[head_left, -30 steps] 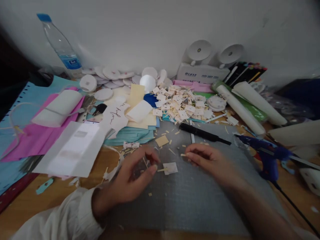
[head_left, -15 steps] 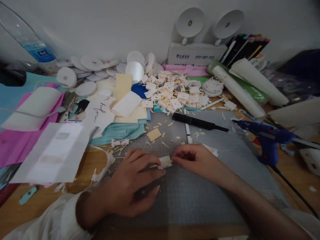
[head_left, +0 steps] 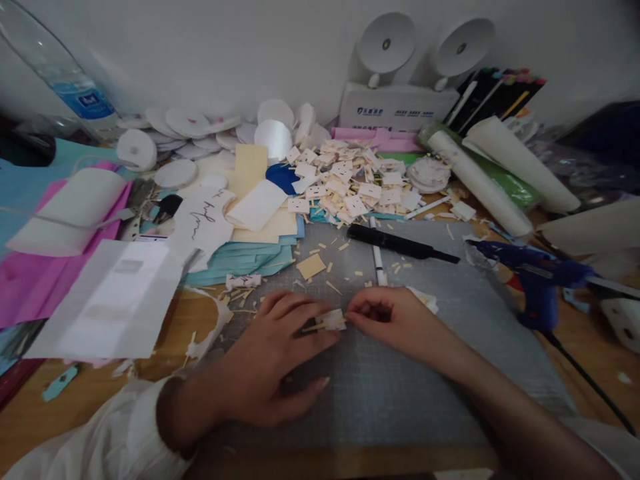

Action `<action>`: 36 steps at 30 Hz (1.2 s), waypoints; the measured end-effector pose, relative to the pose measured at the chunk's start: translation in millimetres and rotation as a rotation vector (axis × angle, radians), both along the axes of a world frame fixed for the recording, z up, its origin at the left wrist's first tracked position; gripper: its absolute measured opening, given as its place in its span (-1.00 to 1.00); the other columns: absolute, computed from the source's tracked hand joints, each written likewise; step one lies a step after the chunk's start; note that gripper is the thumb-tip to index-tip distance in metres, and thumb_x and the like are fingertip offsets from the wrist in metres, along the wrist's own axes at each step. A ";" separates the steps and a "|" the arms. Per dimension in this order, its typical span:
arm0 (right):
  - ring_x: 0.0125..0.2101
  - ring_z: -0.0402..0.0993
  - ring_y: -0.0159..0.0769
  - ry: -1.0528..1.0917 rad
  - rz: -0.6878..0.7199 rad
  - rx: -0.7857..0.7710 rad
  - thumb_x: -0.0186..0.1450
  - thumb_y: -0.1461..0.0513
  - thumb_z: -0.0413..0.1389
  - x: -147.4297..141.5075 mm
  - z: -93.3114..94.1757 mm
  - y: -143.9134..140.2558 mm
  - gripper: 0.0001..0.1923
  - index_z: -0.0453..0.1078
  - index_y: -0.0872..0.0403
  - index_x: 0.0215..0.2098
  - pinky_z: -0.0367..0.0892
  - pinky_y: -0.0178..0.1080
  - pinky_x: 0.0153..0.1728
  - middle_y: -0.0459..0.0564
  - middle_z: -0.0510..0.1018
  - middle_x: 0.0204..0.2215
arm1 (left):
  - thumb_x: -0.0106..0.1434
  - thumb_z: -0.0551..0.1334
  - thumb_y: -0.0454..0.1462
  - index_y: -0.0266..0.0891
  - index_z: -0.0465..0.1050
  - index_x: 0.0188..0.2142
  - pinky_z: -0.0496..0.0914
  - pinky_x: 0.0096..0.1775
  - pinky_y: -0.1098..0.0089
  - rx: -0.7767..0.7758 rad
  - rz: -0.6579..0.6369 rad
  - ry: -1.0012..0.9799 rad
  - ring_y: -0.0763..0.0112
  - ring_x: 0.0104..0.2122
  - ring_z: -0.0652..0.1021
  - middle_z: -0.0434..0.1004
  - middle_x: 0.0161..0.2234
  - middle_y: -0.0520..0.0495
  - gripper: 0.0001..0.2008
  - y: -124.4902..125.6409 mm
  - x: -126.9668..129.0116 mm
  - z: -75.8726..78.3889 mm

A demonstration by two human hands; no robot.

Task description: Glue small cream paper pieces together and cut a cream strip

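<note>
A small white paper piece [head_left: 336, 319] lies on the grey cutting mat [head_left: 400, 393], with a thin yellow paper strip [head_left: 315, 327] running along it and poking out at its left. My left hand [head_left: 280, 360] is open over the mat. Its index and middle fingers straddle the left end of the piece, and its thumb stretches out below. At the right edge of the piece my right hand [head_left: 383, 313] is closed in a pinch; a bit of yellow strip seems to reach its fingertips. Loose yellow paper bits and a yellow card square [head_left: 311, 267] lie just beyond.
Farther back is a heap of small white cards with yellow strips [head_left: 350, 180]. A black knife-like tool [head_left: 400, 243] and a white pen [head_left: 377, 257] lie on the mat. A blue glue gun [head_left: 535, 267] with its cord is at right; papers [head_left: 110, 300] cover the left.
My left hand has shifted slightly right and up, its fingers reaching farther along the piece. More of the yellow strip shows between them. My right hand keeps its pinch. The view has shifted slightly.
</note>
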State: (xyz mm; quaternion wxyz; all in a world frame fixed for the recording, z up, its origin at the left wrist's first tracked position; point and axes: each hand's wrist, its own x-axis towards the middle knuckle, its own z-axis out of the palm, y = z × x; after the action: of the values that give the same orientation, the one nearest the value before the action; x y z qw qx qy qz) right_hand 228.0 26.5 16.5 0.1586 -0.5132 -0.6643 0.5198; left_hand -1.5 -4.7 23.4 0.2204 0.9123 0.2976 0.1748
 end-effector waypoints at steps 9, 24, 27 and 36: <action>-0.54 0.29 -0.46 0.022 -0.005 -0.025 0.20 0.21 0.12 -1.2 2.1 -0.7 -0.91 0.39 0.08 -0.42 0.19 -0.37 -0.53 -0.17 0.39 -0.58 | 0.18 0.19 -0.20 -0.19 0.35 0.05 0.10 0.08 -0.05 -0.015 0.008 0.030 0.03 0.09 0.29 0.33 0.11 -0.21 -0.57 1.5 2.4 -1.0; -0.56 0.29 -0.45 -0.028 -0.012 0.022 0.18 0.22 0.11 -3.7 4.1 -4.0 -0.90 0.39 0.08 -0.46 0.19 -0.37 -0.55 -0.16 0.39 -0.60 | 0.18 0.19 -0.21 -0.20 0.34 0.06 0.11 0.08 -0.06 -0.028 0.003 0.036 0.03 0.08 0.30 0.34 0.11 -0.20 -0.57 0.4 1.3 -1.9; -0.56 0.28 -0.45 -0.041 -0.009 0.027 0.19 0.23 0.10 -4.2 3.2 -4.1 -0.91 0.40 0.07 -0.45 0.17 -0.37 -0.56 -0.17 0.39 -0.60 | 0.18 0.19 -0.21 -0.19 0.34 0.06 0.11 0.08 -0.06 -0.019 0.000 0.038 0.02 0.08 0.30 0.34 0.12 -0.21 -0.57 0.4 1.7 -1.9; -0.42 0.42 -0.34 -0.086 0.015 0.075 0.25 0.11 0.09 11.8 21.6 -3.1 -0.83 0.44 0.02 -0.35 0.33 -0.30 -0.42 -0.08 0.53 -0.42 | 0.17 0.20 -0.21 -0.19 0.33 0.07 0.11 0.08 -0.06 -0.018 0.019 0.026 0.02 0.08 0.31 0.37 0.10 -0.20 -0.55 0.1 1.9 -0.3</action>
State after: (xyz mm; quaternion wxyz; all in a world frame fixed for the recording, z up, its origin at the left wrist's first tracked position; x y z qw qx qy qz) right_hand 239.8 23.5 38.1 0.1451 -0.5239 -0.6932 0.4733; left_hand 0.4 -4.7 23.1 0.2232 0.9096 0.3105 0.1624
